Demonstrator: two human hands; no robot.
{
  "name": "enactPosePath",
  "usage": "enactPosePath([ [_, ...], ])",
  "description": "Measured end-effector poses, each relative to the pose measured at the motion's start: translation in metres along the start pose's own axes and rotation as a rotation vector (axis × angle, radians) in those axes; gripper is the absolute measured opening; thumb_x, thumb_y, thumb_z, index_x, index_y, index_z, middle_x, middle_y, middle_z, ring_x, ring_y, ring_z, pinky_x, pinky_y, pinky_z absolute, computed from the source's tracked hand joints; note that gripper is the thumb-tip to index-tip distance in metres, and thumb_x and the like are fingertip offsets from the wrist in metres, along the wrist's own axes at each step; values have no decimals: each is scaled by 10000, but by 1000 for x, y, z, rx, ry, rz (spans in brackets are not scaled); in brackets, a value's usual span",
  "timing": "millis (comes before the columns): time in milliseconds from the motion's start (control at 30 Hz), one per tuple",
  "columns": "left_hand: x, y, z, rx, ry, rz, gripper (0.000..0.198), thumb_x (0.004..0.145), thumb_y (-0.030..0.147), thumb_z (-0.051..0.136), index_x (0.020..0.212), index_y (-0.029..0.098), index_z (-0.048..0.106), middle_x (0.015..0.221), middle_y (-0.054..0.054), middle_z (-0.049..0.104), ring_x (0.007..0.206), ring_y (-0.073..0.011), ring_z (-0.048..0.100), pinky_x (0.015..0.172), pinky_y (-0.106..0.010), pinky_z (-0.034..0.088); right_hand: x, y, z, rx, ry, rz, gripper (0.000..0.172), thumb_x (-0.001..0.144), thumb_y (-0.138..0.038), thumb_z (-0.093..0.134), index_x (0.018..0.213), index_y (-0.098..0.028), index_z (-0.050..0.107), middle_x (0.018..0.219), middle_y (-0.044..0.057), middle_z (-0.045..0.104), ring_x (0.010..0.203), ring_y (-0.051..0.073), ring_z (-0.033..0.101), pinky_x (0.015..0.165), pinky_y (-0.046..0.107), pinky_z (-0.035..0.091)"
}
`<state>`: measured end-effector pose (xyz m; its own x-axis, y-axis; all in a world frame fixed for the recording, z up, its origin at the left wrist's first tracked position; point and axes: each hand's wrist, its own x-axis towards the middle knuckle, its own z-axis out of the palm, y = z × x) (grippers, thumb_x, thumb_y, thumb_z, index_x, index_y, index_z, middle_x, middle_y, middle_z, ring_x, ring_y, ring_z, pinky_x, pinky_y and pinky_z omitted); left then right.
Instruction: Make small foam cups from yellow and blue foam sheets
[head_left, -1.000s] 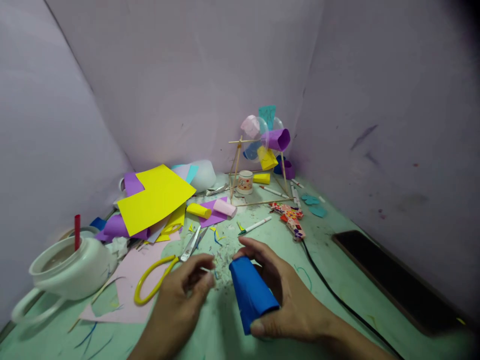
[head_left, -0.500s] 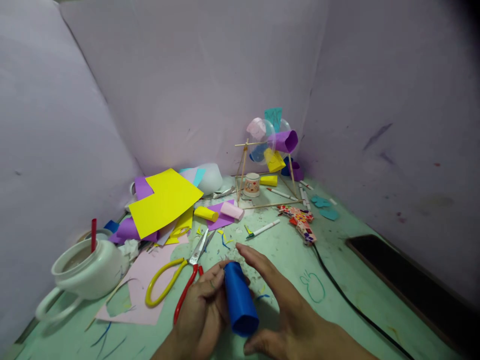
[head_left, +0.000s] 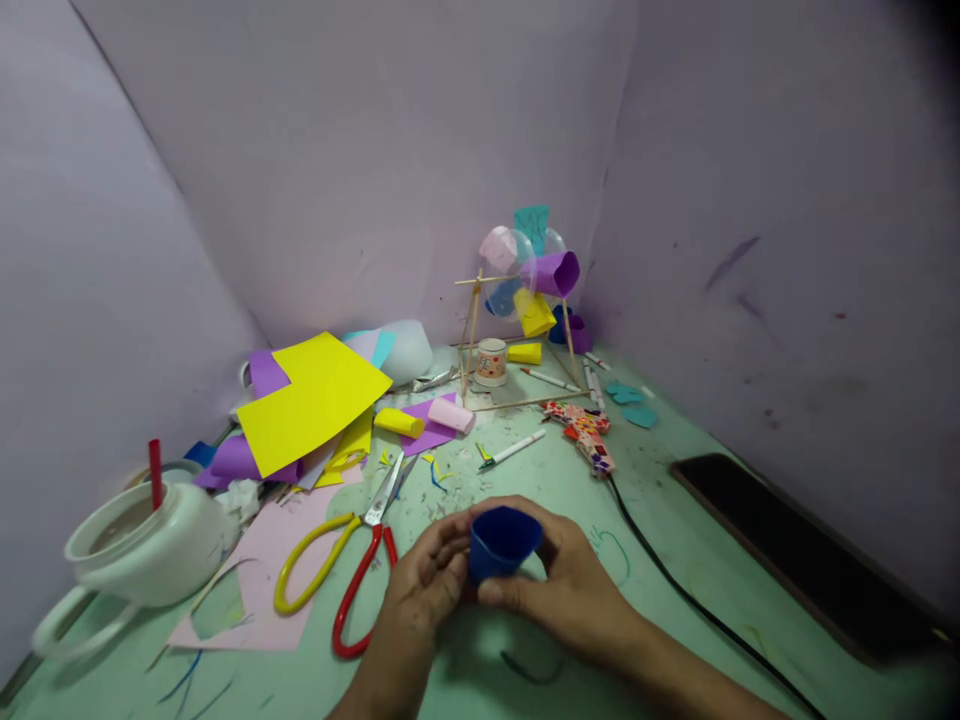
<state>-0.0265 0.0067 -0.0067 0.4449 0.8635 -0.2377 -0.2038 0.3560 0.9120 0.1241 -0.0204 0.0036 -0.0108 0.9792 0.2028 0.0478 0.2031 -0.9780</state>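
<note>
Between my two hands is a blue paper tube (head_left: 491,560), its wide open end tipped up toward me. My right hand (head_left: 574,575) is closed around it, thumb on the near side and fingers behind. The fingers of my left hand (head_left: 427,580) are curled against the tube's left side. Just left of my left hand lies a pair of scissors (head_left: 375,515) with one yellow and one red handle, blades pointing away. Beyond my hands rest a white marker (head_left: 514,452) and some small yellow and blue paper scraps (head_left: 435,470).
A stick frame (head_left: 525,402) carrying a wheel of coloured paper cups stands at the back. A patterned glue gun (head_left: 581,430) trails a black cord. At right lies a dark phone (head_left: 795,550); at left, a white pot (head_left: 150,550) and yellow paper (head_left: 319,400).
My right hand has closed on the blue tube, having been apart from it. The tube has turned so its open end faces up, and the view has shifted slightly right.
</note>
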Motion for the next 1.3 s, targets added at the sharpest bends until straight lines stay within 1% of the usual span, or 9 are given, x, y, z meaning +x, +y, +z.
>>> enactPosePath([
  [100, 2, 0, -5, 135, -132, 45, 546, 645, 282, 739, 1149, 173, 560, 1171, -123, 629, 1080, -278, 582, 898, -349, 471, 3, -1, 0, 122, 56, 151, 268, 570, -231, 763, 826, -191, 693, 816, 39, 714, 823, 232, 647, 816, 384, 487],
  [167, 1, -1, -4, 239, -102, 82, 607, 638, 290, 741, 1192, 165, 527, 1199, -131, 616, 1097, -281, 577, 916, -349, 468, 3, 0, 1, 148, 63, 164, 240, 567, -247, 768, 793, -192, 709, 779, 30, 708, 792, 220, 644, 801, 375, 489],
  [300, -2, -2, 2, 466, 63, 146, 475, 667, 341, 704, 1101, 178, 601, 1072, -82, 687, 979, -255, 635, 845, -319, 506, 2, 2, 7, 130, 93, 183, 226, 558, -242, 783, 771, -195, 722, 795, 34, 704, 802, 220, 641, 820, 385, 483],
  [433, 0, -2, 5, 455, 153, 195, 346, 631, 333, 723, 934, 174, 672, 843, -51, 728, 835, -236, 661, 755, -291, 521, 3, 4, 6, 196, 106, 169, 450, 505, -204, 805, 935, -193, 676, 951, 52, 703, 920, 237, 627, 870, 390, 463],
  [600, 0, 0, 1, 462, 123, 183, 293, 649, 319, 698, 902, 172, 691, 839, -53, 729, 810, -228, 658, 724, -293, 510, 4, 7, 3, 170, 96, 223, 193, 576, -260, 753, 721, -157, 678, 700, 33, 685, 684, 187, 615, 695, 346, 478],
  [800, -3, 11, 1, 564, 104, 250, 278, 665, 351, 674, 866, 160, 692, 824, -52, 706, 787, -213, 628, 726, -294, 483, 3, 11, 1, 173, 114, 277, 148, 567, -230, 763, 661, -152, 680, 613, 3, 662, 575, 139, 572, 598, 294, 454],
  [1000, 4, 10, -3, 270, 190, 133, 278, 617, 312, 742, 838, 151, 693, 742, -26, 695, 714, -164, 602, 691, -260, 463, 5, 17, 0, 329, 68, 305, 368, 581, -341, 784, 885, -146, 711, 793, 60, 720, 724, 181, 644, 720, 332, 493],
  [1133, 6, 9, -6, -16, 119, 48, 321, 614, 264, 766, 902, 148, 683, 741, -20, 688, 687, -127, 591, 718, -251, 468, 5, 19, -2, 285, 61, 320, 298, 640, -405, 743, 795, -150, 725, 711, 42, 703, 657, 152, 620, 675, 295, 471],
  [1300, 9, 11, -7, -115, 125, -7, 278, 596, 263, 785, 829, 145, 688, 695, -4, 668, 607, -83, 555, 615, -193, 462, 4, 19, -3, 259, 103, 316, 263, 695, -409, 691, 724, -148, 711, 582, 3, 640, 560, 111, 560, 599, 257, 434],
])
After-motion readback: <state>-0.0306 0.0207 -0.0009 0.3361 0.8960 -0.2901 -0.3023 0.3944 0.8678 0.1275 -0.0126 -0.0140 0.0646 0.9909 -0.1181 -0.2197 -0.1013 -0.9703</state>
